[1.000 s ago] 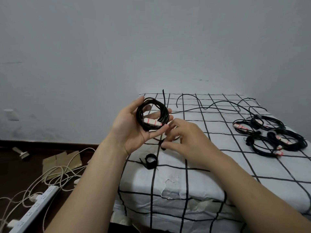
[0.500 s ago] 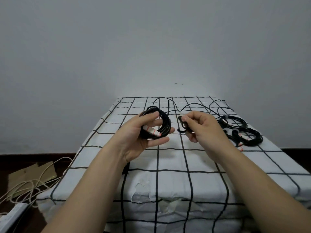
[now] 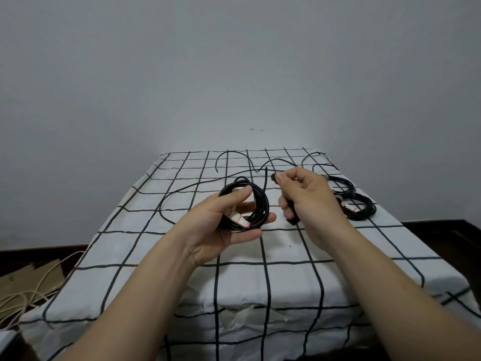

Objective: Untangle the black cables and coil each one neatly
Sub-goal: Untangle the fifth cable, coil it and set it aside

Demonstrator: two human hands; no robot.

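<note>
Fingers [image 3: 247,234] of the left hand [image 3: 216,230] clasp the likely light, springy cable coil [image 3: 261,201], best gripped across all loops, while the right hand [image 3: 309,199] pinches a limp strap [image 3: 292,217].

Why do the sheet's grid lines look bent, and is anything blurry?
Head view: the wide-angle lens fans the checked sheet's lines outward; light is soft and even, shadows faint; the coil in the left hand looks sharp, the far coils slightly soft.
</note>
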